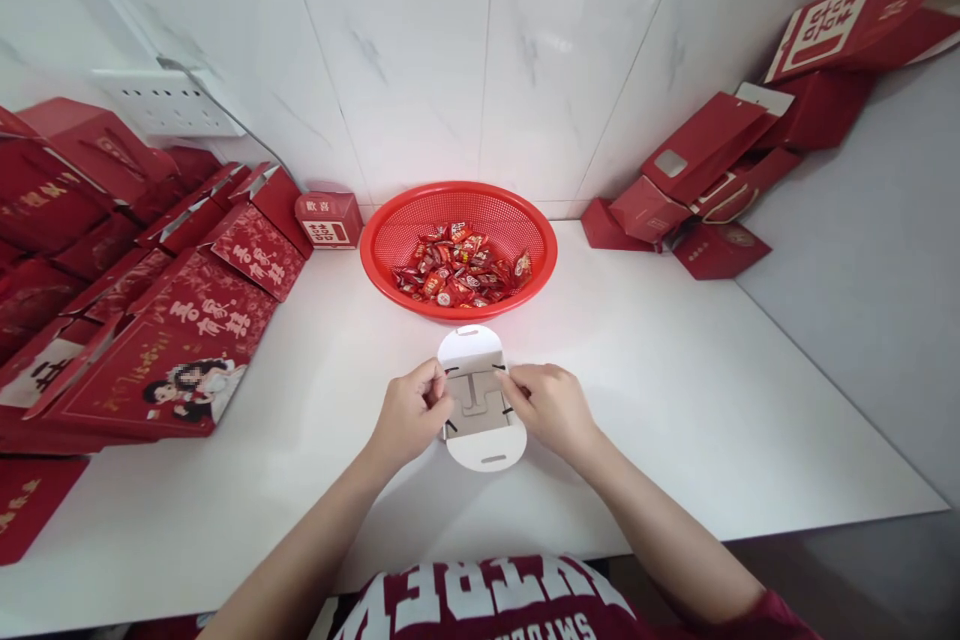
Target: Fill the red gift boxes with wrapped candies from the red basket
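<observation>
Both hands (409, 412) (553, 408) flank one open box (478, 402).

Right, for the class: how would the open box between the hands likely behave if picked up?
The box is probably light, since its walls look like thin card. Its rounded flaps would likely bend easily, as they spread outward unsupported. Its bottom might give if pressed, since seams show in it.

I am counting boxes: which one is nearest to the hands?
The open box between the left hand and the right hand; its pale inside faces up, unlike the red boxes farther away.
</observation>
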A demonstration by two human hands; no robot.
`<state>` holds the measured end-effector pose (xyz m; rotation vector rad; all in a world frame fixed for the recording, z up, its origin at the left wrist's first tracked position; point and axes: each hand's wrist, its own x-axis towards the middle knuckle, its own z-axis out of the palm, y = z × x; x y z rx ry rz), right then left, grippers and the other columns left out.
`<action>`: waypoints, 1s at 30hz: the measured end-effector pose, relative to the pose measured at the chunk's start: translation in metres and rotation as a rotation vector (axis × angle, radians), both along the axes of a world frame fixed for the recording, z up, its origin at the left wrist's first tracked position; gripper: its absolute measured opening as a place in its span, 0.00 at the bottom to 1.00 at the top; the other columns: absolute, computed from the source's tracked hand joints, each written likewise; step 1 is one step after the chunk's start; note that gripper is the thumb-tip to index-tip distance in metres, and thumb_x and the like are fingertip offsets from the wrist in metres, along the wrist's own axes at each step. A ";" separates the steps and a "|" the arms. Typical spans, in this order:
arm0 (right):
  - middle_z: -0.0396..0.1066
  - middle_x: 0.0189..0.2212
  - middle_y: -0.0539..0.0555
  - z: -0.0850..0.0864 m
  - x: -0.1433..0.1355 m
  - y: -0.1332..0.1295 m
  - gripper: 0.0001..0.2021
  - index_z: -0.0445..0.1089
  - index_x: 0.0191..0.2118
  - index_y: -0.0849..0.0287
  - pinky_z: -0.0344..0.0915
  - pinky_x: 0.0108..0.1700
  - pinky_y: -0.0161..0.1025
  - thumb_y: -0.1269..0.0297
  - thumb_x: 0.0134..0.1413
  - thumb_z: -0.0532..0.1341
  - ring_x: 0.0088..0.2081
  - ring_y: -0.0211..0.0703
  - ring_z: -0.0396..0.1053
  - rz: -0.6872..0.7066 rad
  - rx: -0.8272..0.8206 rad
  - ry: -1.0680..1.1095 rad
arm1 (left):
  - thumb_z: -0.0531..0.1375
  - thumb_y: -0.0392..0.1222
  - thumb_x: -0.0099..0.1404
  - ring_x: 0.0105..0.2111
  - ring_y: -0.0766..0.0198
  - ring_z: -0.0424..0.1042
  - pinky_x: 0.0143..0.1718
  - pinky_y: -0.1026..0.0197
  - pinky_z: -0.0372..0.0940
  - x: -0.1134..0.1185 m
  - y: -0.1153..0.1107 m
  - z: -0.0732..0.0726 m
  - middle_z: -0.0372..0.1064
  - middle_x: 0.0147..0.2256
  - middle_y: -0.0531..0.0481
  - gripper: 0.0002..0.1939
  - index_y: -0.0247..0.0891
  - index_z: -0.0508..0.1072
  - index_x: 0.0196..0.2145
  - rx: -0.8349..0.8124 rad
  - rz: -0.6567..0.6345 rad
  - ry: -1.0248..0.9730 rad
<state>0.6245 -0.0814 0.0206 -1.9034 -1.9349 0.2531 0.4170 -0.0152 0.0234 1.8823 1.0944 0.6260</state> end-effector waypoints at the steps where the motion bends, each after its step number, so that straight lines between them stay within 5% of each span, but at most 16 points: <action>1: 0.73 0.27 0.56 0.001 0.002 -0.001 0.20 0.69 0.27 0.58 0.60 0.36 0.39 0.56 0.68 0.51 0.31 0.45 0.70 0.048 0.121 0.035 | 0.54 0.33 0.56 0.20 0.71 0.51 0.23 0.67 0.49 -0.001 0.001 0.001 0.50 0.19 0.62 0.08 0.40 0.55 0.25 -0.008 -0.026 -0.005; 3: 0.74 0.43 0.63 0.005 0.008 -0.003 0.18 0.72 0.41 0.60 0.64 0.48 0.46 0.48 0.64 0.57 0.47 0.53 0.70 0.221 0.291 0.095 | 0.54 0.32 0.55 0.19 0.71 0.52 0.23 0.68 0.50 -0.005 0.004 0.004 0.51 0.18 0.63 0.06 0.40 0.58 0.28 -0.019 -0.077 0.004; 6: 0.52 0.67 0.68 0.011 0.014 -0.003 0.46 0.49 0.68 0.61 0.50 0.65 0.60 0.37 0.52 0.62 0.67 0.61 0.49 0.487 0.184 0.093 | 0.53 0.30 0.56 0.19 0.71 0.53 0.23 0.68 0.52 -0.010 0.006 0.005 0.52 0.18 0.63 0.06 0.40 0.60 0.29 0.030 -0.131 0.016; 9: 0.41 0.70 0.67 0.008 0.015 -0.001 0.60 0.31 0.72 0.59 0.46 0.67 0.61 0.36 0.46 0.66 0.70 0.61 0.38 0.535 0.007 0.090 | 0.53 0.31 0.57 0.19 0.70 0.55 0.24 0.67 0.55 -0.010 0.006 0.000 0.53 0.18 0.61 0.05 0.40 0.62 0.30 0.146 -0.166 -0.025; 12: 0.49 0.67 0.67 0.002 0.012 0.001 0.58 0.34 0.72 0.58 0.55 0.64 0.57 0.43 0.46 0.70 0.67 0.60 0.48 0.481 -0.040 0.172 | 0.57 0.36 0.60 0.33 0.62 0.67 0.40 0.58 0.65 -0.010 0.006 -0.010 0.64 0.28 0.52 0.01 0.39 0.67 0.32 0.274 -0.144 -0.088; 14: 0.55 0.62 0.66 -0.001 0.010 0.001 0.55 0.38 0.72 0.57 0.59 0.61 0.56 0.49 0.47 0.71 0.63 0.58 0.54 0.466 -0.022 0.255 | 0.61 0.47 0.61 0.52 0.49 0.65 0.56 0.46 0.60 -0.009 0.006 -0.019 0.67 0.46 0.40 0.15 0.39 0.70 0.44 0.356 -0.212 -0.189; 17: 0.56 0.60 0.64 -0.011 0.009 0.002 0.52 0.40 0.71 0.54 0.60 0.60 0.56 0.53 0.48 0.71 0.62 0.57 0.56 0.491 0.028 0.364 | 0.65 0.64 0.55 0.67 0.37 0.44 0.64 0.35 0.46 -0.007 0.006 -0.037 0.43 0.67 0.32 0.49 0.40 0.52 0.66 0.358 -0.393 -0.297; 19: 0.54 0.62 0.65 -0.024 0.008 0.004 0.53 0.40 0.71 0.53 0.58 0.62 0.56 0.51 0.47 0.71 0.63 0.58 0.53 0.502 0.060 0.428 | 0.68 0.63 0.53 0.68 0.36 0.42 0.65 0.35 0.46 -0.006 0.006 -0.049 0.36 0.69 0.32 0.58 0.42 0.42 0.70 0.278 -0.411 -0.318; 24: 0.39 0.69 0.69 -0.048 0.005 0.015 0.60 0.30 0.72 0.58 0.48 0.67 0.60 0.34 0.45 0.65 0.69 0.62 0.40 0.513 0.142 0.506 | 0.72 0.56 0.51 0.63 0.40 0.58 0.62 0.37 0.54 -0.001 0.011 -0.062 0.53 0.63 0.33 0.67 0.45 0.27 0.70 -0.001 -0.331 -0.413; 27: 0.36 0.70 0.68 -0.020 0.013 0.007 0.48 0.38 0.71 0.58 0.47 0.66 0.64 0.33 0.56 0.53 0.70 0.65 0.38 0.461 0.348 0.469 | 0.73 0.56 0.48 0.63 0.40 0.58 0.63 0.36 0.53 0.000 0.013 -0.059 0.53 0.63 0.33 0.67 0.43 0.31 0.71 0.012 -0.248 -0.413; 30: 0.52 0.65 0.64 0.030 0.030 -0.016 0.28 0.55 0.65 0.53 0.58 0.62 0.59 0.47 0.65 0.54 0.65 0.60 0.54 0.349 0.466 0.279 | 0.72 0.56 0.50 0.61 0.41 0.60 0.61 0.36 0.55 -0.001 0.014 -0.055 0.56 0.62 0.35 0.64 0.45 0.34 0.70 0.010 -0.227 -0.440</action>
